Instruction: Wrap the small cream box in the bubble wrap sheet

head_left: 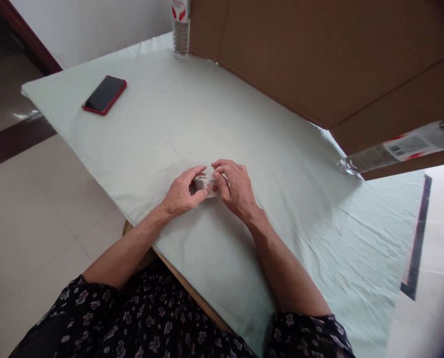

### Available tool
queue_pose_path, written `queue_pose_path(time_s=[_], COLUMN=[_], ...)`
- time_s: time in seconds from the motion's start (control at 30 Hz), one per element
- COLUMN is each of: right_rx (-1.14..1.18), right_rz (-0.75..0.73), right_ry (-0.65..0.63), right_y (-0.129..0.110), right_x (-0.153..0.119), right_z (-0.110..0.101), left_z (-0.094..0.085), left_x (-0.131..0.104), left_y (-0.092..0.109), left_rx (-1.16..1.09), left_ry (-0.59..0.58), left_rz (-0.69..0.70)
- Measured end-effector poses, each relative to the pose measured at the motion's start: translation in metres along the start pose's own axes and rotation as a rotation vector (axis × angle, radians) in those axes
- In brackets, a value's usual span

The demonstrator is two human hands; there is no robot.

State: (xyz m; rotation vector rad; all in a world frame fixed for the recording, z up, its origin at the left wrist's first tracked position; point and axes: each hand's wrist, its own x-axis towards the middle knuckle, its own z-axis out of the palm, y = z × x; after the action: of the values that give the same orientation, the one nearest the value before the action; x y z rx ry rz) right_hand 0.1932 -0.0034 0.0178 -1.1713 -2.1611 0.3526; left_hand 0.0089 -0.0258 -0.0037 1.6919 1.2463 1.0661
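Note:
A small white box (211,188) with reddish print on its side stands low over the cloth, between my two hands. My left hand (184,191) is curled round its left end, thumb along the near side and fingers behind. From the right, my right hand (235,186) pinches the other end with bent fingers and thumb. The fingers cover part of the box, so its full shape and contents do not show.
A pale green cloth (162,124) covers the table. A phone (105,95) in a red case lies at the far left. Brown cardboard panels (281,54) stand at the back right, with one plastic bottle (181,32) upright and another bottle (404,147) at the right.

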Motion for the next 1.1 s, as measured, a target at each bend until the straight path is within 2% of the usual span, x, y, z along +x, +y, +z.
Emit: queue_pose_path(time_s=[0.17,0.33,0.53,0.67,0.8,0.97,1.1], right_rx=[0.096,0.173,0.154,0.176,0.207,0.177,0.136], right_rz=[0.123,0.160,0.146,0.129,0.166,0.217,0.253], right_ry=[0.095,0.092,0.176,0.231,0.271,0.315,0.413], right_y=[-0.012,-0.017,-0.022,-0.020,-0.009,0.008,0.005], right_x=[0.001,0.004,0.019,0.033,0.039,0.036,0.027], right_z=[-0.012,-0.022,-0.036,-0.043,-0.041,-0.033,-0.046], left_z=[0.000,0.000,-0.006,-0.007,-0.007,-0.006,-0.003], left_x=[0.000,0.000,0.003,0.006,0.005,0.005,0.005], left_y=[-0.002,-0.003,-0.003,-0.006,-0.004,-0.001,-0.007], left_rx=[-0.032,-0.097,-0.471,-0.625,-0.652,-0.619,-0.693], left_ry=[-0.075,-0.115,-0.258,-0.232,-0.224,-0.325,-0.266], left_rz=[0.020,0.012,-0.044,-0.072,-0.145,-0.237,-0.268])
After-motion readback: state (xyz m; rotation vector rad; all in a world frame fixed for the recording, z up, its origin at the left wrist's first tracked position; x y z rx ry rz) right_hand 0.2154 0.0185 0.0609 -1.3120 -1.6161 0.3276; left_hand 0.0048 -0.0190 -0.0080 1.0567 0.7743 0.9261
